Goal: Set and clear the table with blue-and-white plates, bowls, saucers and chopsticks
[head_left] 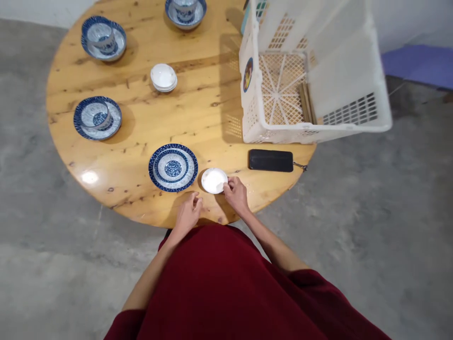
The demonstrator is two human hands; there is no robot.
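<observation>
A small white dish (213, 181) sits near the front edge of the round wooden table (141, 127), just right of a blue patterned plate (173, 167). My right hand (236, 193) pinches the white dish's right rim. My left hand (188, 212) rests on the table edge below the plate, fingers curled together with nothing visible in them.
A black phone (271, 160) lies to the right. A white plastic crate (311, 75) with chopsticks (306, 102) inside stands at the table's right. Three blue plates bearing cups (97, 118) (104, 38) (185, 11) and stacked white dishes (163, 77) sit farther back.
</observation>
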